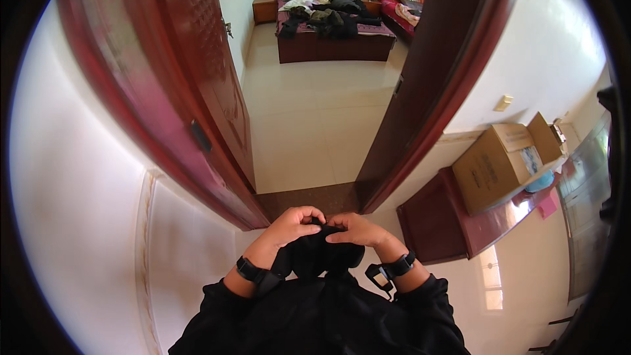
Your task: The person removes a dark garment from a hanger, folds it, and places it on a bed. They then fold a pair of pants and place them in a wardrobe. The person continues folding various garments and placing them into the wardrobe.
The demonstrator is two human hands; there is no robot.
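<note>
A dark piece of cloth hangs between my two hands in front of my body, at the threshold of a doorway. My left hand pinches its upper edge from the left, thumb and fingers curled around it. From the right, my right hand grips the same edge, close beside the left. The fingertips nearly meet at the top of the cloth. Its lower part merges with my black clothing, so its full shape cannot be told. Black straps with small devices sit on both wrists.
An open red-brown door stands left, the dark door frame right. A bed with heaped clothes is in the room beyond. At the right, an open cardboard box rests on a red-brown cabinet.
</note>
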